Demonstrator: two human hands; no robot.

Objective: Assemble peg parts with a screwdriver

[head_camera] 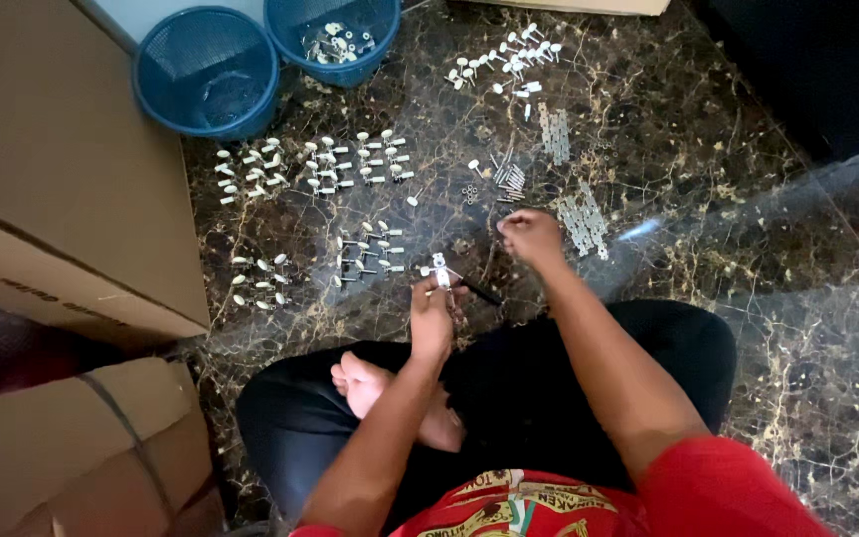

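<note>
I sit cross-legged on a dark marble floor [708,169]. My left hand [432,316] grips a small white and metal part [439,268], held upright just above the floor, with a thin dark rod [481,293] beside it. My right hand [531,237] is closed, fingers pinched together, hovering close to a pile of small metal screws [509,179] and nuts [470,192]. What the right fingers hold is too small to tell. Flat perforated metal strips [585,221] lie just right of that hand.
Groups of white-knobbed metal pieces [325,167] lie in clusters across the floor. Two blue mesh baskets [207,70] stand at the back, the right basket [332,40] holding several parts. Cardboard boxes [62,169] wall off the left side.
</note>
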